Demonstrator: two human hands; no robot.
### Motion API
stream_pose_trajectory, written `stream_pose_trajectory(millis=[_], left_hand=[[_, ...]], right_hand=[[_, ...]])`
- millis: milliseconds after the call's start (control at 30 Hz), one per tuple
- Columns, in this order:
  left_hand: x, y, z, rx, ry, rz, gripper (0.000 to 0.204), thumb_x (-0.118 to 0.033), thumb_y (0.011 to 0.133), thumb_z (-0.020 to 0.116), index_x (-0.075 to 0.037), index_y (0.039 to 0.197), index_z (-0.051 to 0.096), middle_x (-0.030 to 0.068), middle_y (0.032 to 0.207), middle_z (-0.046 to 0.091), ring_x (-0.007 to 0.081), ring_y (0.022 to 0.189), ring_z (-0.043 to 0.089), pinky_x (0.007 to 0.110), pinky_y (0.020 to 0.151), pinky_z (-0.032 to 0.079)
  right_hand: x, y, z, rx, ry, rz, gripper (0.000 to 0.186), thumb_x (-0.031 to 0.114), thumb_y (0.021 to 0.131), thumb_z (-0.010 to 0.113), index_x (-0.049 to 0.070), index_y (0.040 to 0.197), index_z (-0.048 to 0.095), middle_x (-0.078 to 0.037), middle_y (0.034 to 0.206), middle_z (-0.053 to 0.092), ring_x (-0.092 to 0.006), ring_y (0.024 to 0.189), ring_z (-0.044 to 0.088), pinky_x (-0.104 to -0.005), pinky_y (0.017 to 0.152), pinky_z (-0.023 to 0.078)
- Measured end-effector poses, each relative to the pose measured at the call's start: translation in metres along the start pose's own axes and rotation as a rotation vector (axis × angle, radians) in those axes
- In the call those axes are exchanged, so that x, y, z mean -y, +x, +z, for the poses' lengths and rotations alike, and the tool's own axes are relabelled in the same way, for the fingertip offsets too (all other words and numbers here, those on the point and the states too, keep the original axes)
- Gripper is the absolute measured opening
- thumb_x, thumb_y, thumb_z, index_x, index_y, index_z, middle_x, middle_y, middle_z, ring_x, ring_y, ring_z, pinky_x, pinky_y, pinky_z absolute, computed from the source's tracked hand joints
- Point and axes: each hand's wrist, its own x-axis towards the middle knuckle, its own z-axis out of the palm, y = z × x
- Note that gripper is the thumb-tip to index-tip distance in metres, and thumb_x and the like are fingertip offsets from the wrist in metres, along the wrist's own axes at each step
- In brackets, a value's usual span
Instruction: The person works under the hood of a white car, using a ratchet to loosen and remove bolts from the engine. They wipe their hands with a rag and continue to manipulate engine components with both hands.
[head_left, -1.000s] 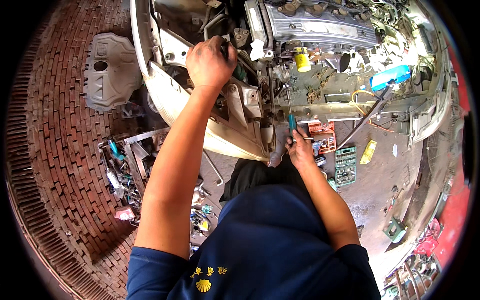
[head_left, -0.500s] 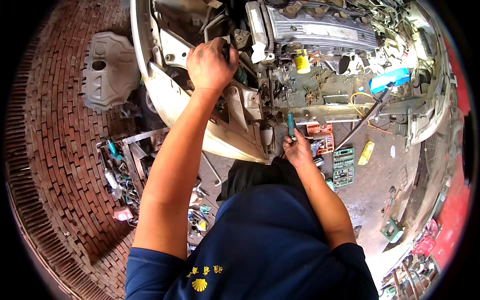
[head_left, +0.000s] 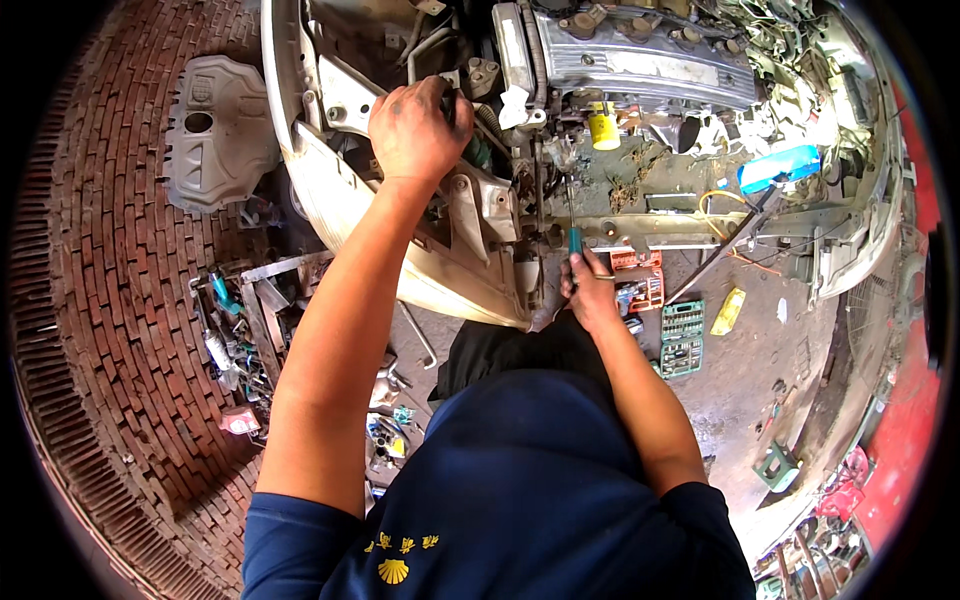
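My right hand (head_left: 592, 289) is closed round the teal handle of a screwdriver (head_left: 574, 240). Its thin shaft points away from me, into the front of the car's engine bay, and I cannot make out what the tip touches. Farther left, my left hand (head_left: 418, 132) rests over the front corner of the bay, beside a pale metal bracket (head_left: 345, 98). Its fingers are curled, with the tips hidden among dark parts, so whatever they grip does not show. The cream bumper (head_left: 450, 283) curves below my left forearm.
A grey ribbed engine cover (head_left: 650, 62) lies beyond, with a yellow can-shaped part (head_left: 604, 128) before it. A blue box (head_left: 780, 168) sits at the right. An orange tool case (head_left: 645, 280) and a green socket case (head_left: 682, 340) lie open on the floor. Loose tools fill a tray (head_left: 290, 268) at left.
My right hand has rolled over on the screwdriver, showing more of its back, and the handle has shifted slightly left and away from me. My left hand stays nearly in place.
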Motion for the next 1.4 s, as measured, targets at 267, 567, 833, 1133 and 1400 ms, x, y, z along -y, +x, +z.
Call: stream_pose_trajectory(millis=[267,567,833,1133,1400], left_hand=[[0.000,-0.002,0.000,0.000,-0.003,-0.021,0.022,-0.030,0.088,0.072,-0.008,0.086,0.069,0.0102,0.082,0.072,0.0341,0.084,0.071,0.048,0.079,0.054],[-0.003,-0.002,-0.005,0.029,0.014,-0.022,0.023,-0.028,0.089,0.074,-0.006,0.094,0.071,0.0126,0.088,0.073,0.0359,0.087,0.070,0.048,0.082,0.054],[-0.005,0.000,-0.004,-0.025,0.028,0.010,0.021,-0.028,0.088,0.073,-0.007,0.086,0.066,0.0116,0.084,0.070,0.0340,0.085,0.068,0.047,0.081,0.052],[-0.006,-0.001,-0.001,0.010,0.040,-0.012,0.021,-0.028,0.089,0.073,-0.008,0.086,0.066,0.0121,0.081,0.069,0.0339,0.084,0.068,0.047,0.081,0.052],[-0.004,-0.003,-0.003,-0.030,0.020,0.012,0.019,-0.026,0.086,0.074,-0.008,0.088,0.068,0.0109,0.081,0.070,0.0343,0.085,0.069,0.049,0.080,0.053]], right_hand=[[0.005,-0.007,0.011,-0.236,-1.306,-0.461,0.044,0.022,0.101,0.065,0.002,0.138,0.053,-0.033,0.102,0.070,-0.0543,0.103,0.066,-0.0574,0.081,0.052],[0.012,-0.013,0.022,-0.196,-1.070,-0.486,0.025,0.022,0.102,0.061,0.000,0.114,0.062,-0.017,0.078,0.071,-0.0282,0.070,0.069,-0.0441,0.066,0.053],[0.002,-0.006,0.008,-0.075,-0.066,-0.098,0.029,0.033,0.107,0.066,0.007,0.121,0.066,-0.004,0.092,0.075,-0.0080,0.064,0.056,-0.0261,0.058,0.046],[0.017,-0.010,0.007,-0.290,-1.285,-0.491,0.043,0.029,0.104,0.062,0.004,0.139,0.061,-0.026,0.106,0.075,-0.0425,0.090,0.075,-0.0521,0.077,0.058],[0.010,-0.014,0.012,-0.345,-1.313,-0.703,0.040,0.032,0.104,0.064,0.004,0.133,0.060,-0.024,0.106,0.074,-0.0448,0.094,0.072,-0.0527,0.080,0.057]])
